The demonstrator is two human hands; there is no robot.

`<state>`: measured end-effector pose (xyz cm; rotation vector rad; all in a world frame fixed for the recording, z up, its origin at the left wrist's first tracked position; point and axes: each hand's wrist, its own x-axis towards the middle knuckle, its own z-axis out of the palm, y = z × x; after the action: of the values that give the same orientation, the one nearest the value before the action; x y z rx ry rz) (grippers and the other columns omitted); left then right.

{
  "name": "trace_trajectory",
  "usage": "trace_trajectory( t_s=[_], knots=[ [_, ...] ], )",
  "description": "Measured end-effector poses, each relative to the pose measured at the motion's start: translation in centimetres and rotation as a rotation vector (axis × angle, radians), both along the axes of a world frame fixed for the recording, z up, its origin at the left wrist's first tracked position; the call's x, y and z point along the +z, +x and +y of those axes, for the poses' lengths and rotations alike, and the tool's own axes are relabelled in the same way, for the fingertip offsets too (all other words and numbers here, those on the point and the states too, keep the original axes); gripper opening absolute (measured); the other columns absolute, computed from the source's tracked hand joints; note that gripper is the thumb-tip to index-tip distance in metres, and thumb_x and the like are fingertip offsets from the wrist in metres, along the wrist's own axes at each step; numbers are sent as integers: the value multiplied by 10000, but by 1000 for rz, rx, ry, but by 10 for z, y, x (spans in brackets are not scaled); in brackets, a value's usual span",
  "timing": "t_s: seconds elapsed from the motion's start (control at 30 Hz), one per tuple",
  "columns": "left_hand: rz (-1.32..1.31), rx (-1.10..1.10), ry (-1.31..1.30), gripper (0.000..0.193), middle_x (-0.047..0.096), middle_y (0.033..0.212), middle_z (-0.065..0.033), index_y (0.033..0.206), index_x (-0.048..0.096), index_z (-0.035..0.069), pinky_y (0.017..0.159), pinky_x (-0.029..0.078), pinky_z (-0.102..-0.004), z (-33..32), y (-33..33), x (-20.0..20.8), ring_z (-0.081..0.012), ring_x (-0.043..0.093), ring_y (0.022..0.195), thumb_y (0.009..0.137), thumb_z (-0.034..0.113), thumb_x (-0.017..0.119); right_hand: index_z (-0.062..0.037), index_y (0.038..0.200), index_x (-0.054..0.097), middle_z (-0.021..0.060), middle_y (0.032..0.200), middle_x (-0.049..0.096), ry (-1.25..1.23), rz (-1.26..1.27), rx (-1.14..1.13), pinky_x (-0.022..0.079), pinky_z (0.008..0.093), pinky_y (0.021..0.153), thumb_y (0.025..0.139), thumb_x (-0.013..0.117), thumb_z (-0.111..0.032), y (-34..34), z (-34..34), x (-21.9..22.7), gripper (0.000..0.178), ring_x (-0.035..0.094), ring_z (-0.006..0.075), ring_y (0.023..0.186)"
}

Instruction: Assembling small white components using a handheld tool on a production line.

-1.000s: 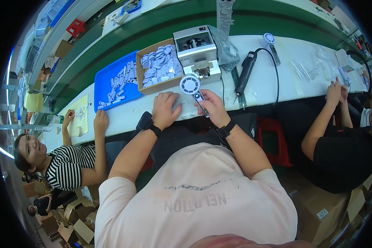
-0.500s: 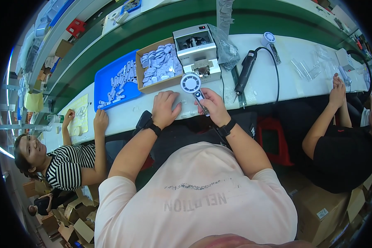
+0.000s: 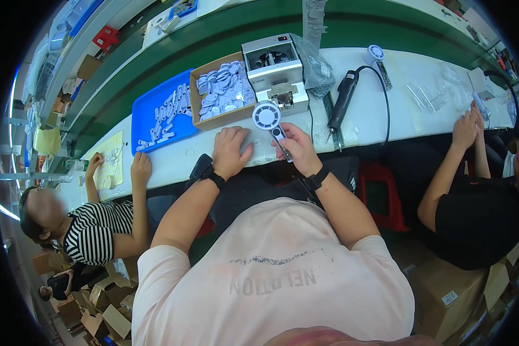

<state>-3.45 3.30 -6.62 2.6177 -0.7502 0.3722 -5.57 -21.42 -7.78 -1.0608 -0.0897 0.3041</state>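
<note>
- Leftmost: a co-worker's hands (image 3: 140,170) at the bench (image 3: 184,151), beside a yellow sheet (image 3: 117,144).
- Blue tray (image 3: 146,112), one: slim white parts (image 3: 168,115) scattered and overlapping, too many to count.
- Carton (image 3: 225,119), one, just right of the tray: heaped with flat pale pieces (image 3: 224,92), uncountable.
- Left hand (image 3: 230,154): released, palm down on the bench's near edge, fingers loosely bent, thumb apart.
- Fan (image 3: 266,116): round head up and left, handle slanting down into the right hand; near the bench edge, before the machine.
- Right hand (image 3: 300,151): grasping the fan by its handle, fingers curled around.
- Machine (image 3: 274,72), one, silver, open-topped; bag (image 3: 319,74) against its right side.
- Driver (image 3: 343,102), one, black, corded, lying tilted.
- Second fan (image 3: 375,54): on the bench, so two fans counted.
- Clear plastic pieces (image 3: 425,98), several, near another co-worker's hands (image 3: 467,130).
</note>
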Motion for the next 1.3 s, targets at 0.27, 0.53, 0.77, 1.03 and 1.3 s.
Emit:
trace_trajectory(
  t_s=[0.27,0.53,0.77,1.03,1.3],
  knots=[
    [9,39,3,377,663,1198,-139,1183,690,55,973,457,-484,15,4,1,-363,598,1131,849,220,747,26,1375,562,89,1004,702,-28,-37,20,532,291,678,987,578,-140,12,12,-2,422,637,135,735],
    [-43,139,-341,666,611,1335,-164,1416,580,58,1036,462,-514,18,-23,4,-399,560,1271,806,226,789,27,1280,626,71,891,674,-270,75,175,496,274,577,945,584,-152,3,-2,11,382,600,128,647],
    [-26,-155,-19,701,604,1326,-125,1433,572,110,983,481,-462,50,-51,76,-354,563,1262,781,224,806,26,1262,649,108,923,714,-573,66,652,526,286,576,925,591,-152,28,23,46,385,638,153,627],
    [36,166,-77,535,645,1110,-128,1268,657,95,900,519,-452,127,-89,92,-352,627,1053,776,234,815,28,1346,631,139,1192,714,-786,-313,232,563,297,779,977,659,-179,32,-4,51,425,716,184,909],
    [119,676,147,631,548,1488,-268,1498,564,55,1138,457,-500,209,-96,48,-456,522,1371,897,105,749,24,1252,675,34,1081,728,-590,-41,8,544,281,887,1014,702,-116,4,-59,97,278,666,113,992]
  ],
)
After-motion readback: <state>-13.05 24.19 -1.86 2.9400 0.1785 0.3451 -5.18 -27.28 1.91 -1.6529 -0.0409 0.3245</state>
